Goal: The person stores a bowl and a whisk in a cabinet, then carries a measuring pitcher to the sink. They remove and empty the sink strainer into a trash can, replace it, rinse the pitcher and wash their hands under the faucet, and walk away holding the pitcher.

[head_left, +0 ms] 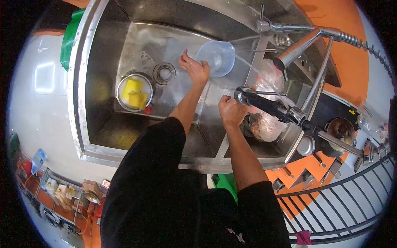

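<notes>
My left hand (194, 69) is over the steel sink (144, 37), fingers spread, with nothing in its grasp. Just beside its fingertips is a translucent bluish plastic bowl (223, 62), wet inside and lying in the basin. My right hand (233, 110) is closed at the head of a spray faucet (242, 96), above the divider between the two basins; part of its grip is hidden behind the nozzle. Water spreads across the basin floor around my left hand. Near the drain (164, 73) stands a round metal bowl (119, 89) with yellow sponges (134, 91) in it.
Clear plastic bags (271, 124) fill part of the right basin. A second faucet spout (285, 58) juts over the sink, its coiled hose running right. Pots (341, 134) and knives (308, 180) lie to the right. Black railing (343, 198) curves at lower right. Shelving (62, 190) stands lower left.
</notes>
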A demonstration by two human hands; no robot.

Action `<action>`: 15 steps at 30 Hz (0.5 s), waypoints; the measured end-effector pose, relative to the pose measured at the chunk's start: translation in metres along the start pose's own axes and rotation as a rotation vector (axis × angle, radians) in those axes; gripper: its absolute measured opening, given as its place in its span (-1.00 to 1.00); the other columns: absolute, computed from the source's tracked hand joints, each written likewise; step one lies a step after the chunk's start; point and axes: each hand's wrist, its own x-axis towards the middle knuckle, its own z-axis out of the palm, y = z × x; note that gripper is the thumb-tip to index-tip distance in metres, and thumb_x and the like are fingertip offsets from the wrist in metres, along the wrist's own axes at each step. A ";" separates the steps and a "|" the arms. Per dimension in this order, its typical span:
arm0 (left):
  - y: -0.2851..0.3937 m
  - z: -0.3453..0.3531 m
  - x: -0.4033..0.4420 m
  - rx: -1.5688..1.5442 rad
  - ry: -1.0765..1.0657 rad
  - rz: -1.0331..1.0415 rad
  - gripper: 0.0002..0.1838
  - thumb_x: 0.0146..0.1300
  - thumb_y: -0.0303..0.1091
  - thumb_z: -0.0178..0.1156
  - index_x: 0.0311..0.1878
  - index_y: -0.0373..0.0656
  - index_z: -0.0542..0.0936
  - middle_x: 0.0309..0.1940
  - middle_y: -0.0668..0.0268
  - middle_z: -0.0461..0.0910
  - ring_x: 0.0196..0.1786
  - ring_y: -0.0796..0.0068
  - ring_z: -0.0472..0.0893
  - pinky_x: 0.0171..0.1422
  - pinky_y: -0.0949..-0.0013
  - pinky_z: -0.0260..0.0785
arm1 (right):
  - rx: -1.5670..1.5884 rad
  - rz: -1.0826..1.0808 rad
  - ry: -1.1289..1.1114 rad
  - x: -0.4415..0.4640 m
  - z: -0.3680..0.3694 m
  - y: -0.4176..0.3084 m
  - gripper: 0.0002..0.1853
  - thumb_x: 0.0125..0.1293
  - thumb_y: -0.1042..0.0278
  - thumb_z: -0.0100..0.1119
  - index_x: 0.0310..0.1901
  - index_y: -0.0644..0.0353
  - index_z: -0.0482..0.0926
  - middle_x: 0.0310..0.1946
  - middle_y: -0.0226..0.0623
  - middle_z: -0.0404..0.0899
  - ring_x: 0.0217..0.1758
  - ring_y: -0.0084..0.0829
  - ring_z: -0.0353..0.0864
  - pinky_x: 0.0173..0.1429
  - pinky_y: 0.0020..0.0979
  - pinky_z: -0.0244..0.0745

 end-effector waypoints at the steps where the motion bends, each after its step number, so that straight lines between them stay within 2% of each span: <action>1: -0.007 0.005 0.007 -0.021 -0.222 -0.124 -0.24 0.00 -0.35 0.17 0.31 -0.36 0.18 0.22 -0.21 0.25 0.24 -0.17 0.34 0.34 0.05 0.19 | 0.014 -0.001 -0.006 0.001 -0.002 0.000 -0.49 -0.14 0.36 0.09 -0.08 0.46 0.55 0.11 0.12 0.46 0.38 0.23 0.19 0.43 0.06 0.12; 3: -0.048 0.022 0.016 -0.059 -0.672 -0.370 -0.22 0.00 -0.34 0.10 0.34 -0.39 0.15 0.18 -0.26 0.35 0.23 -0.18 0.39 0.34 0.12 0.23 | 0.033 0.007 -0.028 0.002 -0.008 -0.001 -0.45 -0.12 0.36 0.09 -0.03 0.51 0.50 0.12 0.17 0.44 0.37 0.22 0.20 0.42 0.04 0.13; 5: -0.082 0.040 0.017 -0.123 -0.738 -0.263 -0.22 -0.02 -0.33 0.05 0.34 -0.40 0.16 0.13 -0.25 0.43 0.21 -0.15 0.44 0.32 0.18 0.27 | 0.041 0.023 -0.063 0.002 -0.012 -0.003 -0.36 -0.06 0.35 0.07 0.09 0.62 0.39 0.14 0.28 0.39 0.36 0.20 0.22 0.42 -0.03 0.16; 6: -0.091 0.043 0.016 -0.156 -0.772 -0.212 -0.21 -0.03 -0.32 0.02 0.35 -0.41 0.16 0.10 -0.25 0.47 0.20 -0.14 0.47 0.31 0.21 0.28 | 0.034 0.004 -0.049 0.000 -0.011 -0.001 -0.36 -0.06 0.35 0.07 0.09 0.62 0.39 0.14 0.28 0.39 0.36 0.20 0.21 0.43 -0.03 0.15; 8: -0.095 0.046 0.018 -0.272 -0.774 -0.297 -0.31 -0.02 -0.36 0.05 0.28 -0.35 0.28 -0.14 0.05 0.55 -0.14 0.20 0.52 -0.04 0.27 0.38 | 0.024 -0.045 -0.018 0.001 -0.007 0.003 -0.36 -0.06 0.35 0.07 0.09 0.62 0.39 0.14 0.27 0.39 0.36 0.20 0.21 0.44 -0.03 0.13; 9: -0.092 0.042 0.021 -0.331 -0.770 -0.340 -0.36 -0.01 -0.37 0.07 0.24 -0.32 0.35 -0.27 0.20 0.59 -0.32 0.36 0.54 -0.22 0.31 0.42 | 0.038 -0.037 -0.004 0.000 -0.007 0.002 -0.42 -0.09 0.36 0.09 0.02 0.55 0.45 0.13 0.22 0.41 0.37 0.20 0.21 0.43 0.01 0.14; 11: -0.066 0.002 0.025 -0.427 -0.839 -0.466 -0.30 -0.03 -0.43 0.01 0.30 -0.33 0.27 -0.09 0.06 0.56 -0.10 0.26 0.56 -0.02 0.30 0.43 | 0.064 -0.018 0.030 0.003 -0.007 0.001 -0.53 -0.17 0.38 0.12 -0.13 0.43 0.57 0.12 0.12 0.46 0.38 0.22 0.20 0.40 0.10 0.15; 12: -0.053 -0.022 0.020 -0.471 -0.881 -0.533 -0.27 -0.04 -0.46 -0.01 0.33 -0.33 0.23 0.00 -0.02 0.55 0.01 0.21 0.57 0.08 0.30 0.43 | 0.056 -0.016 0.027 0.003 -0.007 0.000 -0.53 -0.17 0.39 0.12 -0.13 0.43 0.57 0.11 0.13 0.46 0.37 0.22 0.21 0.40 0.09 0.16; 15: -0.069 -0.038 0.006 -0.521 -0.770 -0.531 -0.33 -0.04 -0.53 -0.03 0.28 -0.33 0.30 -0.09 0.10 0.57 -0.17 0.36 0.56 -0.09 0.31 0.44 | 0.042 -0.003 0.028 0.002 -0.007 0.001 -0.53 -0.17 0.40 0.12 -0.13 0.44 0.56 0.12 0.13 0.45 0.36 0.21 0.23 0.39 0.07 0.19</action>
